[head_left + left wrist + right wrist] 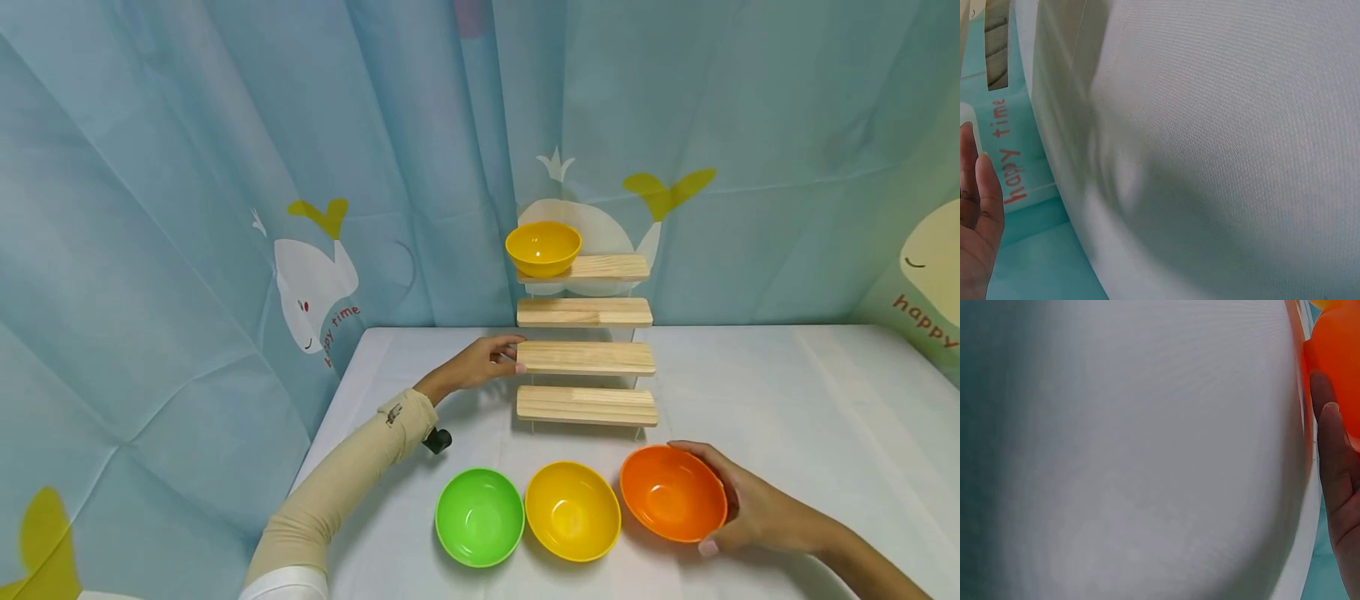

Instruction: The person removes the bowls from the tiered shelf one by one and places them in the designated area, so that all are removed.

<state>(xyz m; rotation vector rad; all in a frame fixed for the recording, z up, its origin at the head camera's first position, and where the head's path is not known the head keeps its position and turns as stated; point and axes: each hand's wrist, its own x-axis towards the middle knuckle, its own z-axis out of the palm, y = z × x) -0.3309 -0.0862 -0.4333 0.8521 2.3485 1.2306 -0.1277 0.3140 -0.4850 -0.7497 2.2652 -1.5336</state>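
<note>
A wooden display stand with several narrow shelves [588, 357] stands at the back of the table. At the left end of its second shelf from the bottom, my left hand [480, 363] grips the board between fingers and thumb. My right hand [761, 508] holds an orange bowl [671, 492] by its right side, thumb near the front rim and fingers behind. Part of that bowl [1342, 369] also shows in the right wrist view. Left of it are a yellow bowl [572, 511] and a green bowl [480, 517]. Another yellow bowl [543, 248] sits on the top shelf's left end.
A white cloth [787, 408] covers the table. Light blue curtains [420, 167] with whale prints hang behind and at the left side. A small black object [438, 440] shows by the left wrist.
</note>
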